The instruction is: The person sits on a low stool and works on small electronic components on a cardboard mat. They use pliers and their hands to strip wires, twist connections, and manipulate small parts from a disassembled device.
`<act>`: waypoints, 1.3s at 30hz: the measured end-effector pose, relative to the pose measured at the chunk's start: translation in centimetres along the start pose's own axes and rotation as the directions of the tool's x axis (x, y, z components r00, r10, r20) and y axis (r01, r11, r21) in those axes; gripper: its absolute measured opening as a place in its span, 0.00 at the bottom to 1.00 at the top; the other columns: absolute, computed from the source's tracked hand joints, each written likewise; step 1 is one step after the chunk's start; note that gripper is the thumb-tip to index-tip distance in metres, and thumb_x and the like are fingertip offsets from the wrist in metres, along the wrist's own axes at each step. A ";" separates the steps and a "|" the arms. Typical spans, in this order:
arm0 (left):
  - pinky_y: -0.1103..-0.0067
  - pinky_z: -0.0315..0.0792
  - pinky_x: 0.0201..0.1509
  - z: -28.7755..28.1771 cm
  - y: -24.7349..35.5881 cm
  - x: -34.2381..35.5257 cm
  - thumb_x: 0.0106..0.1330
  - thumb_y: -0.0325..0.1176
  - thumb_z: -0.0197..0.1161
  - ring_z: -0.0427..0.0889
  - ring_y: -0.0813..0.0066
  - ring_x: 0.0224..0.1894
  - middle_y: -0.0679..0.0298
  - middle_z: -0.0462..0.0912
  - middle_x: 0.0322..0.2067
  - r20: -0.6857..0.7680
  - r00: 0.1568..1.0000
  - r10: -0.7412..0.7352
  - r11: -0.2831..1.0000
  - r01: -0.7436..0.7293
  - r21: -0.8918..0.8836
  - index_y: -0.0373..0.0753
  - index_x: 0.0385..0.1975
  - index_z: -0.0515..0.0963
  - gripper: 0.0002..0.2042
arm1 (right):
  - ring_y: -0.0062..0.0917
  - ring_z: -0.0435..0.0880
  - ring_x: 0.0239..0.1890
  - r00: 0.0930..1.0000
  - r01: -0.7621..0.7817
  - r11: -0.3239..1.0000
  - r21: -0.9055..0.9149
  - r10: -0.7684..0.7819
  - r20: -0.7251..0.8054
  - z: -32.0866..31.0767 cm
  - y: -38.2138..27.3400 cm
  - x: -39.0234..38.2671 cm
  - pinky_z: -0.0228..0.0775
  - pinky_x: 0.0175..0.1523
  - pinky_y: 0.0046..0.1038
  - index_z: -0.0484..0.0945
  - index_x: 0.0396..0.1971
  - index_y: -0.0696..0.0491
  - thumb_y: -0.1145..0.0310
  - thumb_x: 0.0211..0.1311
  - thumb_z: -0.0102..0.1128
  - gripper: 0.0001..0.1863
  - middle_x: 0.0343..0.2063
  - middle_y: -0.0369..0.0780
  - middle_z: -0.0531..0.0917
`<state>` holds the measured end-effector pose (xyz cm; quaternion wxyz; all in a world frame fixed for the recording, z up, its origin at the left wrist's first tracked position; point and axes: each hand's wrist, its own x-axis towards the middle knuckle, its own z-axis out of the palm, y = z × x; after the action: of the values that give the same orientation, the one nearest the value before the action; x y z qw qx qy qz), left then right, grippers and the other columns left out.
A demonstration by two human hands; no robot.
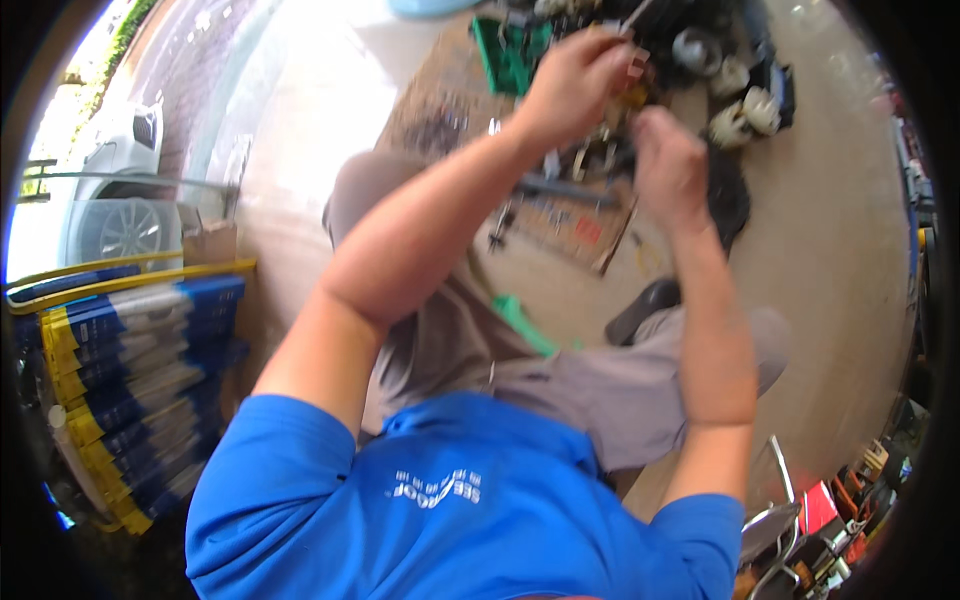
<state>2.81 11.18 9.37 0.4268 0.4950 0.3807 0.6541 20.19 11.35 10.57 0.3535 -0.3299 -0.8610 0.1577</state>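
Note:
My left hand [585,80] is raised over the cluttered work spot, fingers closed on a small metal piece [635,62]; a thin silver shaft [634,18] rises beside the fingertips. Just below a yellowish part [632,97], my right hand [670,165] is curled closed, and what is in its fingers is hidden. Around both hands lie loose dark and metal parts, a green tray [493,60], cream plastic housings [728,128] and a cardboard sheet [570,230] with tools on it.
My bent legs [620,390] are below. Stacked blue and yellow packs [130,380] stand at the left, with a white car [140,150] beyond. A green strip [520,325] lies on the floor. A metal frame [775,520] and red clutter are at the lower right.

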 end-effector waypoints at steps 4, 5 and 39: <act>0.73 0.80 0.48 -0.9 0.9 -0.1 0.75 0.33 0.59 0.86 0.63 0.42 0.54 0.85 0.39 0.005 0.976 -0.219 0.975 0.219 -0.035 0.29 0.49 0.76 0.13 | 0.48 0.82 0.32 0.987 -0.139 0.988 0.074 0.132 0.089 -0.4 0.3 0.3 0.74 0.37 0.37 0.81 0.39 0.55 0.59 0.74 0.56 0.14 0.27 0.50 0.82; 0.69 0.78 0.53 -0.3 3.3 -1.0 0.72 0.32 0.60 0.85 0.56 0.46 0.51 0.84 0.41 -0.066 0.996 -0.064 0.923 0.084 0.375 0.29 0.51 0.75 0.14 | 0.48 0.83 0.33 0.982 -0.147 0.986 0.078 0.136 0.134 -0.8 0.7 0.4 0.74 0.38 0.37 0.81 0.39 0.55 0.59 0.74 0.55 0.14 0.28 0.50 0.83; 0.59 0.76 0.42 2.5 2.1 -3.6 0.57 0.21 0.58 0.84 0.45 0.38 0.46 0.82 0.28 0.456 0.887 -0.071 0.443 -0.381 0.811 0.32 0.30 0.77 0.03 | 0.23 0.83 0.28 0.885 -0.307 0.946 0.107 0.242 0.397 -5.5 0.7 0.8 0.74 0.38 0.28 0.84 0.34 0.60 0.71 0.65 0.61 0.08 0.24 0.42 0.85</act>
<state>5.37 7.33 10.68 0.1147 0.8065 0.5123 0.2718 23.99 12.64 14.49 0.1812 -0.3814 -0.8409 0.3386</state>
